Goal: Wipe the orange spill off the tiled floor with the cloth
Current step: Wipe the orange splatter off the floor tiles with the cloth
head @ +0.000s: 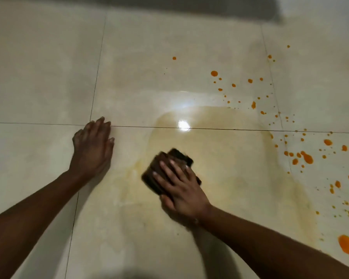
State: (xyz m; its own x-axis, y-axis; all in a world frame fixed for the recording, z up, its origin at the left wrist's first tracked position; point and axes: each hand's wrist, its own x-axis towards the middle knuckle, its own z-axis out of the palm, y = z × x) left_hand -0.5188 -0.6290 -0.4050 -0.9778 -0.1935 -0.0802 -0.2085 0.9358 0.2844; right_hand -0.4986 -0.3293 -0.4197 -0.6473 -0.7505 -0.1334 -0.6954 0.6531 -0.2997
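Your right hand [181, 186] presses flat on the folded dark brown cloth [165, 168] mid-smear, left hand [93, 150] splayed empty beside it; sweep right toward the bright orange droplets [307, 158].

Dark brown cloth [170, 170] (folded) lies on smeared floor [230, 168]; orange droplets [307, 158] right.

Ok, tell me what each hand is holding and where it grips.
The right hand presses flat on top of the folded dark cloth, fingers spread over it. The left hand holds nothing; it rests on the tiled floor.
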